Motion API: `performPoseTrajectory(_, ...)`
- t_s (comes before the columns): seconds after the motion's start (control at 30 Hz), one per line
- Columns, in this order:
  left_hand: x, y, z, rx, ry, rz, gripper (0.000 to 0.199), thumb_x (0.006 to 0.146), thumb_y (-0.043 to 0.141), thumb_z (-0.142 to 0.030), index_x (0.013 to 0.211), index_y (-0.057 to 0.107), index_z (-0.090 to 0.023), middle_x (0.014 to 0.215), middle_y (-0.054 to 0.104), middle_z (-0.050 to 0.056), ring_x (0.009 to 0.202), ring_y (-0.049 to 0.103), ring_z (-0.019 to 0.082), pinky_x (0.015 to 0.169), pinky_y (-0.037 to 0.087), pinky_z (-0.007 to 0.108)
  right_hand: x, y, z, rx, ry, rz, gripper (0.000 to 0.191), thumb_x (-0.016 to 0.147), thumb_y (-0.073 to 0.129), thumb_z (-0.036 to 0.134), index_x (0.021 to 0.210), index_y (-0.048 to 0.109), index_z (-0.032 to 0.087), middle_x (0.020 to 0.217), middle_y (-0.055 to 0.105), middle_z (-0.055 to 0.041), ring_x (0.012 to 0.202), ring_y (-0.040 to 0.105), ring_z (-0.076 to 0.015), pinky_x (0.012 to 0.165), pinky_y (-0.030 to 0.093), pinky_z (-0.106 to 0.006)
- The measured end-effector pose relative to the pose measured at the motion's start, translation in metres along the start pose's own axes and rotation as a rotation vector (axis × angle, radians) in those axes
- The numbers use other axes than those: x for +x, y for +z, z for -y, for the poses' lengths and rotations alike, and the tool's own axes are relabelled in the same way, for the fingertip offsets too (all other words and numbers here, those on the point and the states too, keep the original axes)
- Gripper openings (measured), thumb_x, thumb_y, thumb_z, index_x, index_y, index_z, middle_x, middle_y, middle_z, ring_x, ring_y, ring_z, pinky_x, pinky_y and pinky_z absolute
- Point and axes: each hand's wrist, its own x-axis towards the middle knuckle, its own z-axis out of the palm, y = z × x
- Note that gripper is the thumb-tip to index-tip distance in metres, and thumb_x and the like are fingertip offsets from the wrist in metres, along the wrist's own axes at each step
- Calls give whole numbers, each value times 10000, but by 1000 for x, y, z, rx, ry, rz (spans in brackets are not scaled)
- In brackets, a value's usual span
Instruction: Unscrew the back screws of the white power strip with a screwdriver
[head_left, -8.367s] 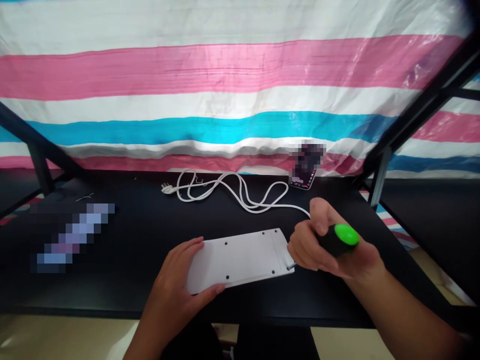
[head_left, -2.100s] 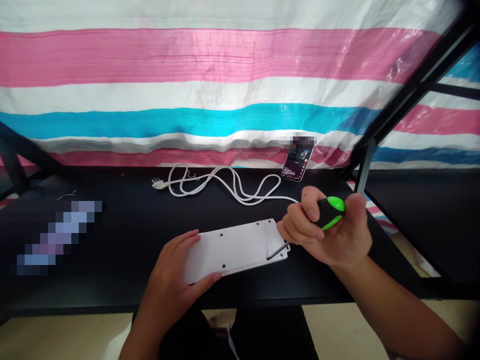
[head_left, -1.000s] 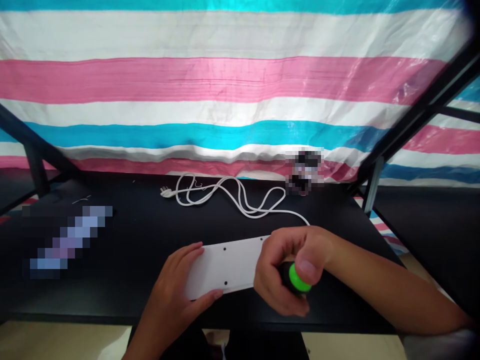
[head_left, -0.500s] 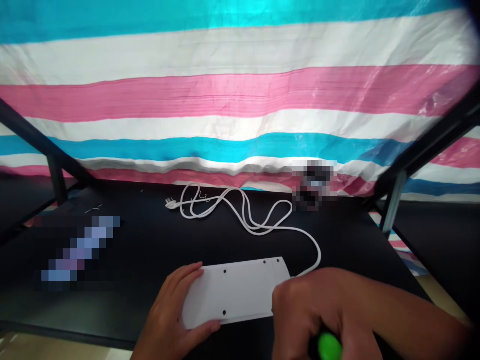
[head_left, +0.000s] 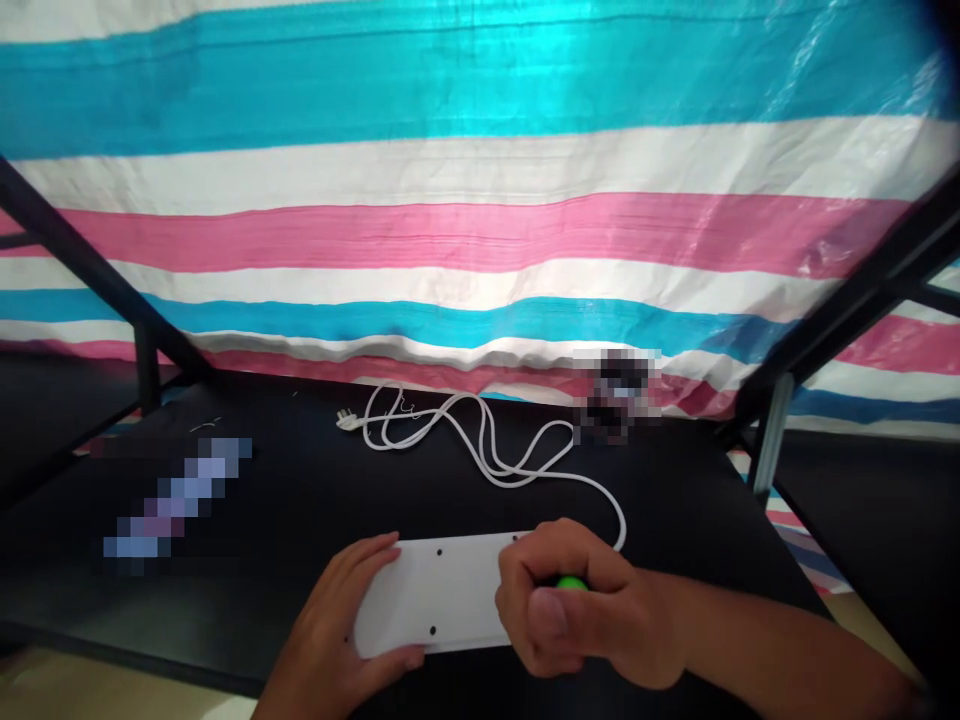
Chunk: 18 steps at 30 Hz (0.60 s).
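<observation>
A white power strip (head_left: 439, 600) lies with its screw-holed back facing up on the black table (head_left: 300, 500). My left hand (head_left: 330, 625) is closed around its left end, fingers along the far edge and thumb along the near edge. Over the right part of the strip, my right hand (head_left: 566, 605) is a fist around what appears to be a screwdriver (head_left: 572, 582). Only the green end of its handle shows; the shaft and tip are hidden by the hand. The strip's white cord (head_left: 517, 482) runs from its right end in loose loops to a plug (head_left: 347, 420).
A blurred bluish item (head_left: 180, 505) lies on the left of the table, and a blurred dark item (head_left: 619, 390) stands at the back right. Black frame bars (head_left: 90, 275) slope on both sides. A striped plastic sheet (head_left: 465, 235) hangs behind.
My right hand has moved left and up over the strip, and its fist has turned so that the thumb shows. The view has tilted up slightly. My left hand keeps its hold.
</observation>
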Motion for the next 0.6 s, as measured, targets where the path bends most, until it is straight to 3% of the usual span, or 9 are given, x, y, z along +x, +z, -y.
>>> performPoseTrajectory(0.13,1,0,1,-1,-2,-16,971,657,860,-767,1443,556,-284,1441,645,135,1259,667,363,996,635,500,-4,1,-9,-3,-45,-34,426,982,700,485,776,584,131,605,548,16,484,444,-45,453,367,-164)
performPoseTrajectory(0.27,3,0,0,12,-3,-13,1003,637,856,-791,1450,553,-288,1433,653,139,1258,670,372,998,634,512,0,-9,-9,77,-11,115,420,1020,659,417,729,572,126,577,557,-2,457,480,-50,436,396,-157)
performPoseTrajectory(0.37,4,0,1,18,12,-17,1018,627,854,-801,1449,546,-287,1425,654,142,1247,674,374,988,637,519,6,-15,-10,292,64,234,304,954,757,317,801,580,124,585,553,22,447,473,-50,416,395,-148)
performPoseTrajectory(0.47,4,-1,1,17,15,-5,991,646,854,-784,1444,545,-286,1426,648,141,1241,673,369,977,641,514,14,-18,-17,512,0,292,263,885,821,207,887,568,137,636,584,38,445,476,-41,408,400,-131)
performPoseTrajectory(0.6,3,-1,2,9,-2,7,953,666,855,-765,1433,549,-290,1427,642,137,1254,662,371,1000,629,524,21,-25,-29,507,-82,334,336,763,928,168,885,619,116,766,666,-14,555,605,-71,495,514,-154)
